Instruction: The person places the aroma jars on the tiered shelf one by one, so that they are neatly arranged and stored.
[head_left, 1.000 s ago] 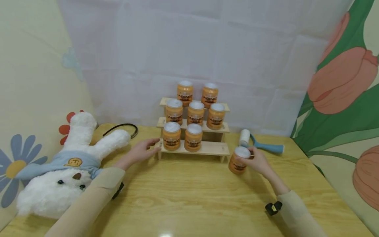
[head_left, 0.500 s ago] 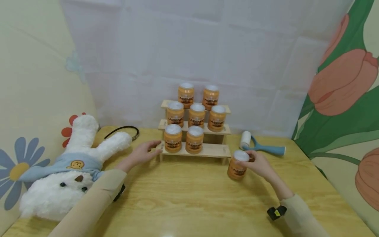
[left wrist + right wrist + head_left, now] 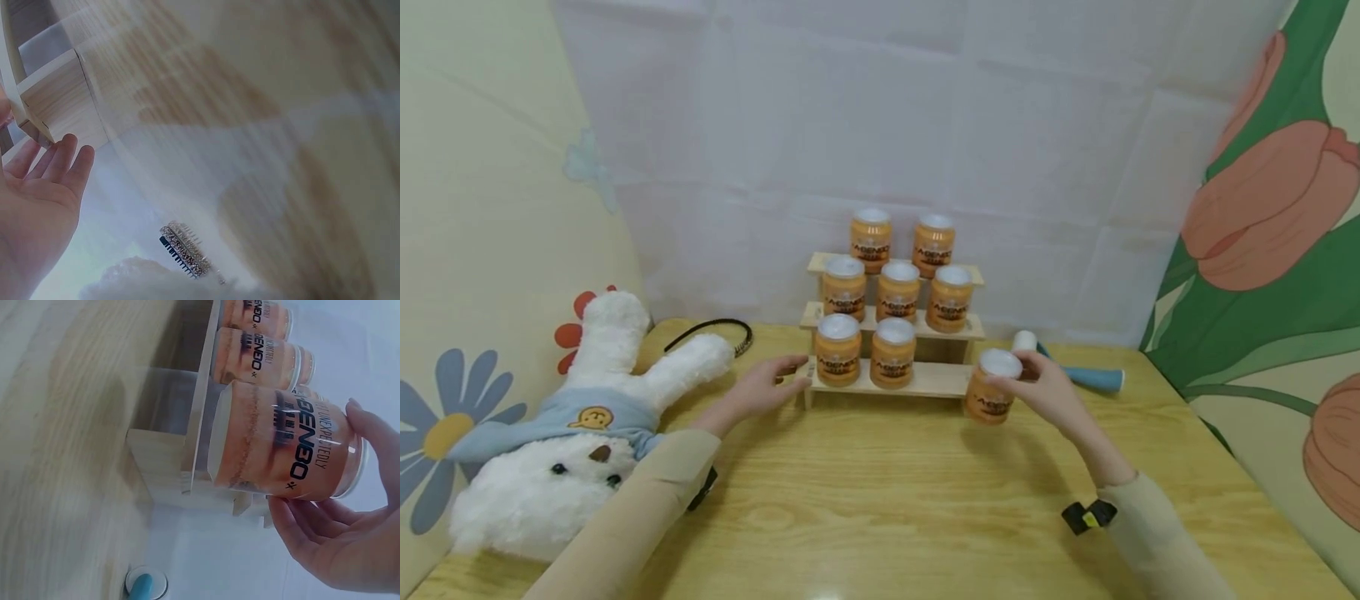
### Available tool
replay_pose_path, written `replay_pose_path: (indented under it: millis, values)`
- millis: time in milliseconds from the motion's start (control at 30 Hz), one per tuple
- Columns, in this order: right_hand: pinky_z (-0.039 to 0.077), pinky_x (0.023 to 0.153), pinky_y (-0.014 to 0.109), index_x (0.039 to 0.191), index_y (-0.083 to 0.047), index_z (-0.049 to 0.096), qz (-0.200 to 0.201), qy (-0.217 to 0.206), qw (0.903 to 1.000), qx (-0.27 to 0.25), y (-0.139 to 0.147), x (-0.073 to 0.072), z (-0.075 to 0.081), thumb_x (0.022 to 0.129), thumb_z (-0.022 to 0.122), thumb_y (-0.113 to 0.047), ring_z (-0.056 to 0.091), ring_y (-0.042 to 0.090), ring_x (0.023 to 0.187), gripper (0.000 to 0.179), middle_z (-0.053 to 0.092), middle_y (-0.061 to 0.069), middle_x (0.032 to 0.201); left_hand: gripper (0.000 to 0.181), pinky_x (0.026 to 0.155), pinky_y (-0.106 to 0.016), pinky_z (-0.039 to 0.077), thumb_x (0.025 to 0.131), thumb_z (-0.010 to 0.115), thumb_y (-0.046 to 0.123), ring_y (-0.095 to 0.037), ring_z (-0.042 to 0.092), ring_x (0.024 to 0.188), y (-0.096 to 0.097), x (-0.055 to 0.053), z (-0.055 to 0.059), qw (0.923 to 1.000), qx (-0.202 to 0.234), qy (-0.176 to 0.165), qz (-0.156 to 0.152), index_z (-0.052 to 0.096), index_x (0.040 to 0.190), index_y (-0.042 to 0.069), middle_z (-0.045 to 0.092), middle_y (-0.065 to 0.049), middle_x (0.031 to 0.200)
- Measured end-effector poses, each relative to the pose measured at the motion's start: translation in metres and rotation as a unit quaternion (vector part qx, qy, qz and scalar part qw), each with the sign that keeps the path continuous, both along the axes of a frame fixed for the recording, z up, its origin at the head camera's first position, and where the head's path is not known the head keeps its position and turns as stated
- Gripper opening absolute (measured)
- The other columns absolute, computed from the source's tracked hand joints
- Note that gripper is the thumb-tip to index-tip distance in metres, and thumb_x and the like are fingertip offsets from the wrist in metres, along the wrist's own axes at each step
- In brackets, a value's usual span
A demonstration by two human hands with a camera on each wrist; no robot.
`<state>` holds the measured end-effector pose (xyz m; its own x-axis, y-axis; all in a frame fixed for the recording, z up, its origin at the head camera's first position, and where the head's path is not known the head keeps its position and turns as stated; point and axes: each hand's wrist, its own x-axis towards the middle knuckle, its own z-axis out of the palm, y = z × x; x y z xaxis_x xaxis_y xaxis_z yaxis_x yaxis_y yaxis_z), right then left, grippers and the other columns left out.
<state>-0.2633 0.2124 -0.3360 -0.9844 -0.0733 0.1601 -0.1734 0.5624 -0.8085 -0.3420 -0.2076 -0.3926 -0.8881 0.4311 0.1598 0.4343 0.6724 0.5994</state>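
Note:
My right hand (image 3: 1052, 396) holds an orange can (image 3: 988, 396) with a pale lid, thumb on one side and fingers on the other. The can is upright, over the right end of the lowest step of a wooden three-step display shelf (image 3: 940, 377) in the head view. In the right wrist view, dark lettering shows on the can (image 3: 281, 440), its base beside the step's edge. My left hand (image 3: 760, 387) is at the shelf's left end, thumb and fingers around the lowest board's end; fingertips touch its corner in the left wrist view.
Two cans (image 3: 892, 354) stand on the lowest step, three (image 3: 951, 300) on the middle and two (image 3: 934, 247) on top. A blue-handled lint roller (image 3: 1097, 379) lies behind my right hand. Left are a white plush toy (image 3: 550, 475) and black headband (image 3: 707, 323).
My right hand has lifted the can from the tabletop at the right and carried it up and left to the lowest step's right end. The left hand stays at the shelf.

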Motion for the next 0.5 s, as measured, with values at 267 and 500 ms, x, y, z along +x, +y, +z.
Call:
replay_pose_path:
  millis: [267,500]
  values:
    - [0.053,0.081,0.037,0.127,-0.01,0.054,-0.007,0.012,0.9999,-0.004,-0.02,-0.013,0.01,0.079,0.073,-0.044,0.057,0.026,0.107,0.063,0.059,0.012,0.118,0.059,0.104,-0.053,0.039,0.097,0.051,0.035,-0.043,0.042,0.127,0.001,0.0,-0.001,1.0,0.003,-0.001,-0.003,0.039,0.14,-0.003,0.042,-0.024,0.141]
    - [0.052,0.083,0.038,0.13,-0.008,0.051,-0.019,0.019,0.9996,-0.008,-0.035,-0.026,0.005,0.078,0.074,-0.043,0.056,0.027,0.108,0.067,0.058,0.013,0.12,0.059,0.104,-0.054,0.039,0.097,0.051,0.036,-0.043,0.043,0.127,0.0,0.0,-0.001,1.0,0.005,0.002,-0.003,0.04,0.14,-0.003,0.043,-0.024,0.141]
